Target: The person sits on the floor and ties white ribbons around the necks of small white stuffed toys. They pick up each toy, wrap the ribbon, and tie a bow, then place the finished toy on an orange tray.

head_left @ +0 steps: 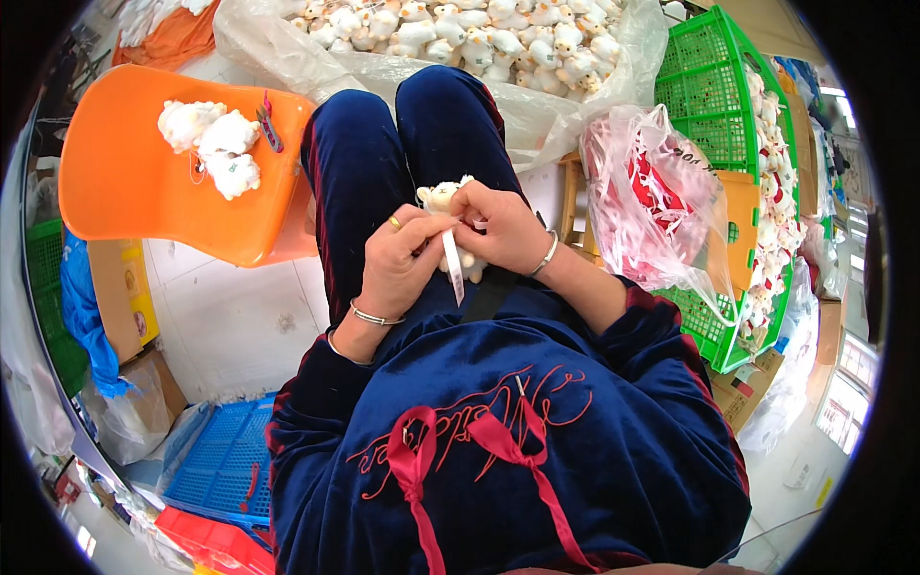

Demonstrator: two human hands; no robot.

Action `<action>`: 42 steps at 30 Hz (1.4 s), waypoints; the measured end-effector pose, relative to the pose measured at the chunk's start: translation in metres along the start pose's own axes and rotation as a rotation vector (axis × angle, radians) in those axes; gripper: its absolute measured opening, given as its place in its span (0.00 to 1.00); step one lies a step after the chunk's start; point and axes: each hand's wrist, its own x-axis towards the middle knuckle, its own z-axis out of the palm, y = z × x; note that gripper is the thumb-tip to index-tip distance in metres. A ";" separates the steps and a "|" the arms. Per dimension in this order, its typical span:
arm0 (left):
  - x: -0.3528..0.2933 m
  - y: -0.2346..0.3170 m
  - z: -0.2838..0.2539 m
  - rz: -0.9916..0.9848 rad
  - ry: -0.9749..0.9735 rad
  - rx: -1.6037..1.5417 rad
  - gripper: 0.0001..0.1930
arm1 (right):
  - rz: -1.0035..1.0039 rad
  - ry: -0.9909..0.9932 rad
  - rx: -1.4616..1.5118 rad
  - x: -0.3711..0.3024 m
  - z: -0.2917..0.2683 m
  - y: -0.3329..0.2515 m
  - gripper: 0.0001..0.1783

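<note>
A small cream plush toy [440, 197] with little ears sits upright on my lap, between my thighs. My left hand [404, 266] is closed in a pinch at the toy's front, on a narrow white strip [452, 268] that hangs down over its body. From the other side my right hand [506, 230] meets it, thumb and fingers pressed together at the toy's neck. A bit of white shows by those fingertips, though exactly what they grip is hidden. The toy's middle is partly covered by both hands.
To my left, an orange chair [115, 172] bears three white plush toys [228, 134] and thread snips [269, 125]. Ahead lies a clear plastic bag [278, 43] full of white plush birds [479, 43]. At right are a bag of red ribbons [656, 192] and a green crate [704, 81].
</note>
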 end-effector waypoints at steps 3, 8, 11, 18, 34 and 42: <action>0.000 -0.001 0.000 -0.030 -0.074 -0.119 0.10 | -0.022 0.060 -0.025 -0.005 0.005 0.000 0.08; 0.004 -0.005 -0.010 -0.212 -0.201 -0.446 0.07 | -0.059 0.131 -0.057 -0.008 0.005 -0.001 0.07; 0.006 -0.008 -0.012 -0.404 -0.219 -0.569 0.09 | -0.050 0.127 -0.063 -0.009 0.004 -0.002 0.06; 0.014 -0.001 -0.002 -0.594 -0.145 -0.499 0.09 | 0.087 0.116 -0.005 -0.012 -0.002 -0.007 0.06; 0.006 0.003 0.016 -0.521 -0.063 -0.354 0.08 | 0.173 -0.062 0.103 -0.004 -0.021 -0.003 0.10; 0.001 -0.001 0.029 -0.425 -0.031 -0.386 0.09 | 0.200 -0.065 0.211 -0.006 -0.027 -0.003 0.08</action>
